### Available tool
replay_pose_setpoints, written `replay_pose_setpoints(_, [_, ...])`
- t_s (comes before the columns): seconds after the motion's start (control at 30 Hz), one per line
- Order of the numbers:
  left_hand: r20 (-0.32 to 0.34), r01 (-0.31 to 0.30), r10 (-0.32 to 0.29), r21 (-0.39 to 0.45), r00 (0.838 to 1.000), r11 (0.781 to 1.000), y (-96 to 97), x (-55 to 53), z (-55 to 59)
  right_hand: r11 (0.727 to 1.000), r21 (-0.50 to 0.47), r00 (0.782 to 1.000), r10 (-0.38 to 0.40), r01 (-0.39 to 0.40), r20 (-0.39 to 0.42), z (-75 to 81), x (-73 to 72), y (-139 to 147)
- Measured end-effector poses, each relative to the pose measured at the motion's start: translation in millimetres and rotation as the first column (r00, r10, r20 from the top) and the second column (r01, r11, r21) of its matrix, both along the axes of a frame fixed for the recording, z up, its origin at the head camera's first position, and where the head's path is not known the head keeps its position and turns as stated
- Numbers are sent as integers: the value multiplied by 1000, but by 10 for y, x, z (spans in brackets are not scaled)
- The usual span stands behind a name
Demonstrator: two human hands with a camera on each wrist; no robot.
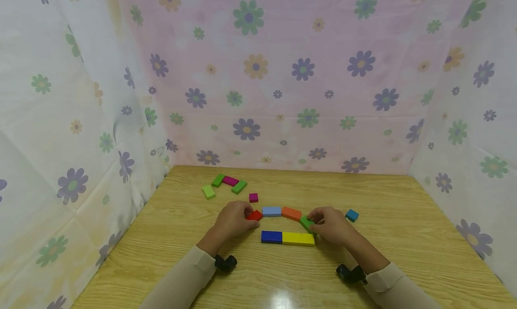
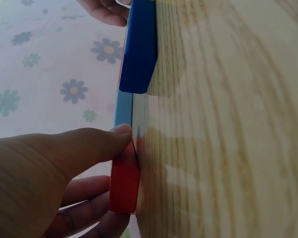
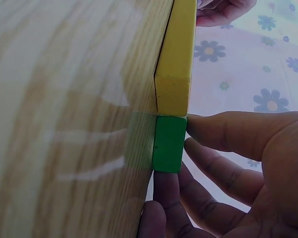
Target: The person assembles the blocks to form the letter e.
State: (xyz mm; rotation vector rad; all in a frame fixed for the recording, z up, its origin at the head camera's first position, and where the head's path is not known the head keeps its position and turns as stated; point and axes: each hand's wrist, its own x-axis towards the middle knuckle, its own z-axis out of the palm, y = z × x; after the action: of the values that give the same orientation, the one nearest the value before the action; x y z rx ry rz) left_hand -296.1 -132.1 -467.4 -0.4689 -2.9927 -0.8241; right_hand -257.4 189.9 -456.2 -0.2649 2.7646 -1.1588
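Observation:
My left hand (image 1: 234, 220) pinches a red block (image 1: 255, 215) between thumb and fingers at the left end of a curved row. Beside it in that row lie a light blue block (image 1: 271, 211) and an orange block (image 1: 291, 213). At the row's right end my right hand (image 1: 330, 226) holds a green block (image 1: 308, 224), thumb on the near side and fingers behind. Nearer to me, a dark blue block (image 1: 272, 237) and a longer yellow block (image 1: 298, 239) lie end to end. In the left wrist view the red block (image 2: 124, 186) stays low against the tabletop.
Farther back on the wooden table (image 1: 383, 201) lie a magenta square block (image 1: 253, 197), a lime block (image 1: 208, 192), two green blocks (image 1: 239, 186) and a magenta block (image 1: 230, 181). A blue block (image 1: 352, 215) sits right of my right hand. Flowered cloth (image 1: 282, 107) surrounds the table.

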Motion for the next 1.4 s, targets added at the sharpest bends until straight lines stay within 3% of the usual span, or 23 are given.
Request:
replay_pose_setpoints(0.47, [-2, -2, 2, 22, 1000, 1000, -19, 7, -10, 1000, 11, 1000, -9, 9, -7, -22, -17, 9])
replay_pose_setpoints(0.7, [31, -71, 69, 56, 997, 996, -107, -33, 56, 1000, 13, 1000, -20, 20, -4, -32, -31, 8])
replay_pose_setpoints(1.07, [-37, -167, 169, 52, 985, 985, -536, -227, 97, 1000, 7, 1000, -3, 3, -2, -11, -15, 2])
replay_pose_setpoints(1.4, [-14, -200, 201, 69, 979, 977, -985, -410, 83, 1000, 9, 1000, -9, 9, -3, -13, -23, 2])
